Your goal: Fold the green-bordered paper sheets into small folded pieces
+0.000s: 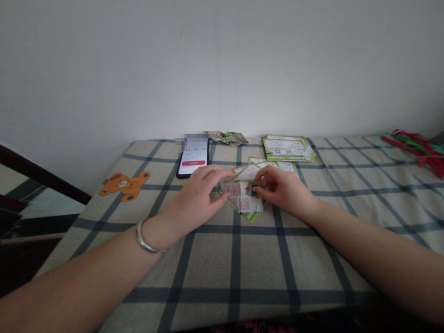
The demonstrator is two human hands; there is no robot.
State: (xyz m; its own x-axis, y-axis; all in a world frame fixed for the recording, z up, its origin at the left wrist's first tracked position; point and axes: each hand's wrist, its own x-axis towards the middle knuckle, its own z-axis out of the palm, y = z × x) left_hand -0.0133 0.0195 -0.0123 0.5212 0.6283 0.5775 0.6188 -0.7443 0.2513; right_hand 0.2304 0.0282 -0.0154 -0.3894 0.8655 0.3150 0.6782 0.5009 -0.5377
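My left hand (201, 194), with a silver bangle at the wrist, pinches the left edge of a printed paper leaflet (243, 198) lying on the checked tablecloth (215, 259). On the leaflet's right side my right hand (280, 187) has its fingers curled, pinching at the paper near a small dark patch. Both hands meet over this leaflet at the middle of the table. More loose leaflets (263, 167) of the same green and orange print lie just behind the hands.
A phone (193, 159) with a lit timer screen lies behind my left hand. A stack of leaflets (287, 148) and some folded pieces (229, 137) sit by the wall. Red and green strips (416, 147) lie at the far right. A bear print (124, 184) marks the cloth.
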